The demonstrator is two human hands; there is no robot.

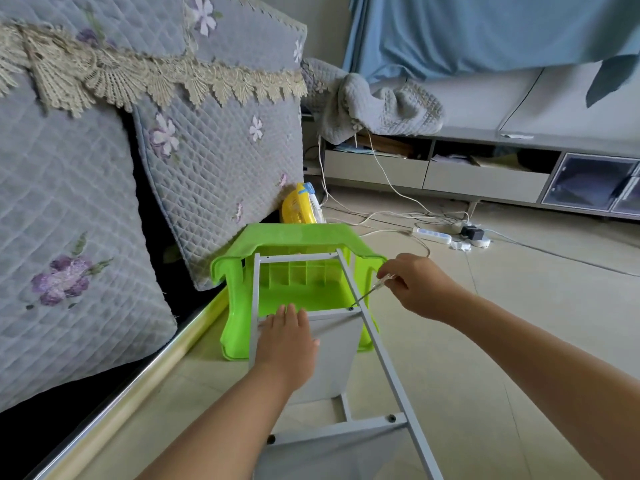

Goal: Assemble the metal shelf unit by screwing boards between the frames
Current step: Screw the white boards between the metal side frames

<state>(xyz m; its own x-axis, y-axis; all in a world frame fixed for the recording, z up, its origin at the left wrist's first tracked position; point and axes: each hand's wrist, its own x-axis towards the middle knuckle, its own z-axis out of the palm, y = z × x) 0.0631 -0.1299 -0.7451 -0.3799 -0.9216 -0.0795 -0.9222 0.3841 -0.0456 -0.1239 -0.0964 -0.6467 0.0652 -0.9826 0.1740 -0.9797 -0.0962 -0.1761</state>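
A white metal frame point(375, 344) lies tilted on the floor, its far end leaning on an overturned green plastic stool point(298, 237). A pale board point(334, 355) hangs between the frame's rails. My left hand point(287, 337) presses flat on the board's upper edge by the left rail. In my right hand point(414, 287) is a thin screwdriver point(369, 292) with a clear handle, pinched in the fingers. Its tip sits at a dark screw point(350, 308) on the crossbar by the right rail. Two more screws point(392, 418) show on the nearer crossbar.
A quilted grey sofa point(86, 202) with cushions stands at left, with a metal trim strip along its base. A yellow fan point(301, 207) sits behind the stool. Cables and a power strip point(433, 234) lie on the tiled floor. A low cabinet point(485, 168) runs along the back.
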